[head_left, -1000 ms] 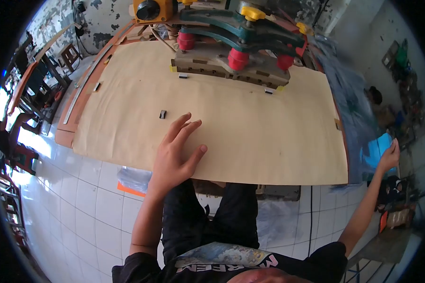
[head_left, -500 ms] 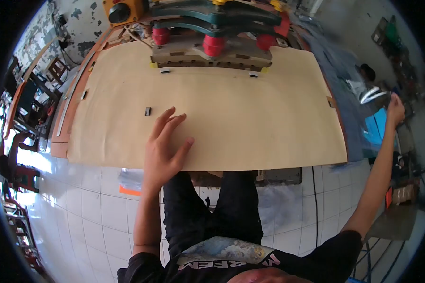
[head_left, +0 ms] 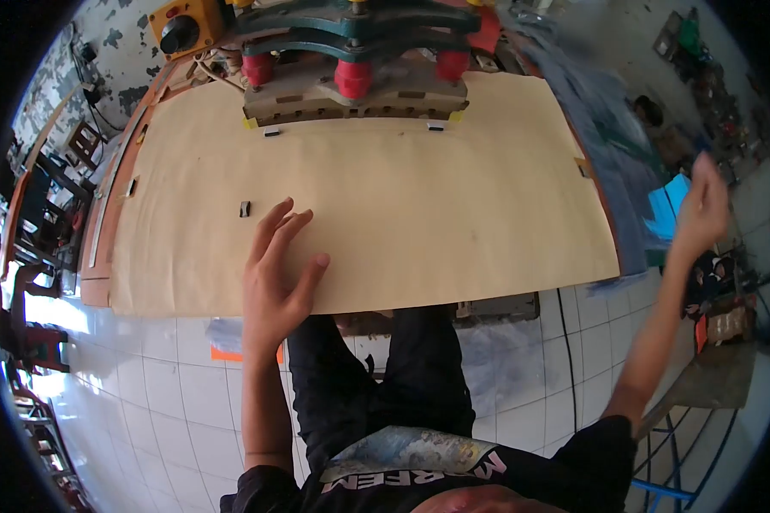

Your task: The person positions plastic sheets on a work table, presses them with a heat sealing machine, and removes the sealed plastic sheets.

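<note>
My left hand (head_left: pixel 278 278) hovers over or rests on the front left part of a large tan sheet (head_left: pixel 402 205); contact is hard to tell. Its fingers are apart and nothing is in them. Just beyond the fingertips lies a small dark block with a pale edge (head_left: pixel 245 209). Far out to the right, past the sheet's edge, my right hand (head_left: pixel 704 209) is raised and smeared by motion, so its fingers do not show clearly. Bright blue pieces (head_left: pixel 667 205) lie beside it, on the right.
A green press head with red cylinders (head_left: pixel 353 79) stands over the sheet's far edge. Left of it is a yellow box with a black knob (head_left: pixel 180 34). Two small clips (head_left: pixel 435 126) sit before the press. Bluish plastic film (head_left: pixel 603 145) covers the right side.
My right hand has moved slightly up and inward; the shiny clear film by it no longer shows. My left hand keeps its pose over the sheet while the whole view has shifted left.
</note>
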Tool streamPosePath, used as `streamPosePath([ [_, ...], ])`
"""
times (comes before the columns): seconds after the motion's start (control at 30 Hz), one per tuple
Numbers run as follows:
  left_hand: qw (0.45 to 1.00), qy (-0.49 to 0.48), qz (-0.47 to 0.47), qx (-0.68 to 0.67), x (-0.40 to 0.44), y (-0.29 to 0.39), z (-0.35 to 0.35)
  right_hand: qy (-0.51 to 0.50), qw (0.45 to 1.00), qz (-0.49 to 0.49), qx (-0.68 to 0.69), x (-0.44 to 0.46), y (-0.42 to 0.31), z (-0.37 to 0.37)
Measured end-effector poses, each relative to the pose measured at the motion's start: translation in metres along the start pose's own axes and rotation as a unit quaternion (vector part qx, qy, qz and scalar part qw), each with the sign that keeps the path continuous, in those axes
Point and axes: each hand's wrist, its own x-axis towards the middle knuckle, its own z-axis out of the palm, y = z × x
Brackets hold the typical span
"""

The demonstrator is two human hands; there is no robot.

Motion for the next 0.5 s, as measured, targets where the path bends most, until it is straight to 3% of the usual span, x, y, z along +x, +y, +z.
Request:
streamPosePath([
  [0.1,0.999,-0.003,0.031,-0.019,-0.004,-0.002,-0.002,-0.053,0.996,0.057,0.038,-0.089,-0.094,-0.027],
  [0.17,0.98,0.084,0.142,-0.111,-0.021,-0.009,-0.003,-0.017,0.994,0.063,0.091,-0.148,-0.149,-0.043],
  [0.23,0.973,0.042,0.11,-0.199,-0.047,0.003,-0.009,-0.097,0.98,0.066,0.164,-0.194,-0.203,-0.072],
  [0.27,0.964,-0.014,0.039,-0.264,-0.06,0.013,-0.008,-0.135,0.97,0.047,0.197,-0.207,-0.23,-0.084],
  [0.3,0.958,-0.109,0.009,-0.266,-0.07,0.015,-0.008,-0.191,0.946,0.053,0.258,-0.216,-0.252,-0.099],
  [0.37,0.886,-0.292,-0.136,-0.334,-0.088,0.02,-0.001,-0.243,0.882,0.05,0.4,-0.218,-0.289,-0.104],
  [0.4,0.859,-0.32,-0.161,-0.365,-0.097,0.02,0.007,-0.232,0.862,0.043,0.449,-0.219,-0.305,-0.101],
  [0.47,0.809,-0.239,-0.223,-0.488,-0.11,0.027,0.021,-0.222,0.821,0.059,0.523,-0.228,-0.332,-0.102],
  [0.5,0.811,-0.235,-0.226,-0.486,-0.109,0.032,0.022,-0.242,0.799,0.054,0.548,-0.226,-0.339,-0.101],
])
